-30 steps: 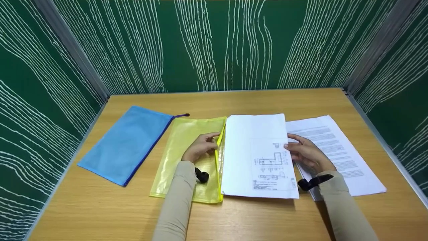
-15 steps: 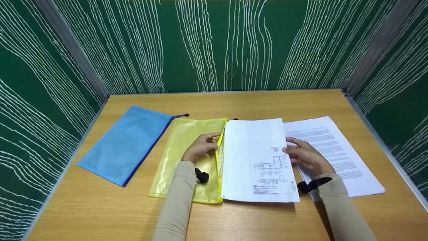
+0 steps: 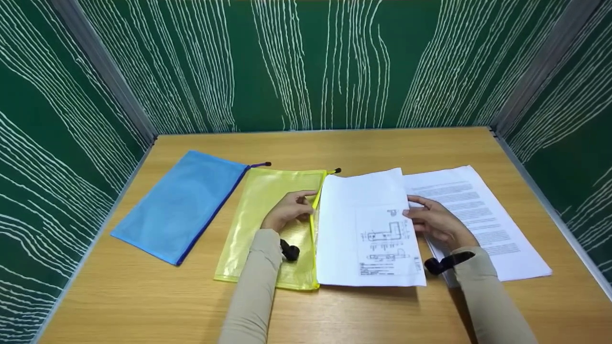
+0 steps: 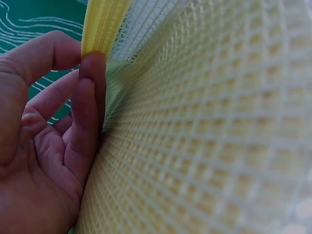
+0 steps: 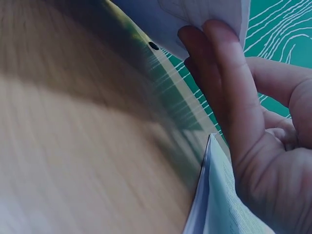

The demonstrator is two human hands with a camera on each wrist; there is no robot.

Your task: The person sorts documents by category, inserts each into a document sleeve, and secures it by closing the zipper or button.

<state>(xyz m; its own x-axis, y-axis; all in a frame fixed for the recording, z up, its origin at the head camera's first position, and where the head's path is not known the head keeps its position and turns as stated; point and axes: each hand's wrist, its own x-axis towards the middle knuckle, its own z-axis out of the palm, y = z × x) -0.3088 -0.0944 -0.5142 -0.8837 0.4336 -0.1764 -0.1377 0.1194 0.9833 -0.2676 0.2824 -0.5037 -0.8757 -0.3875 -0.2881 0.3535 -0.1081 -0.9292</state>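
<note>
A yellow mesh zipper pouch lies mid-table with its zipper edge facing right. My left hand pinches that edge and lifts it; in the left wrist view, thumb and fingers grip the yellow zipper band beside the mesh. My right hand holds the right edge of white sheets printed with a drawing, thumb on top and fingers beneath. The sheets' left edge is at the pouch's opening; how far it reaches inside I cannot tell. In the right wrist view the fingers support the paper above the table.
A blue zipper pouch lies at the left, its purple zipper towards the yellow one. A stack of text-printed paper rests on the right, partly under my right hand. Green walls with white lines surround the wooden table.
The sheets have shifted slightly towards me and to the left, and their upper edge now bows. The pouch's zipper pull has come into sight behind them. My left hand keeps its grip.
</note>
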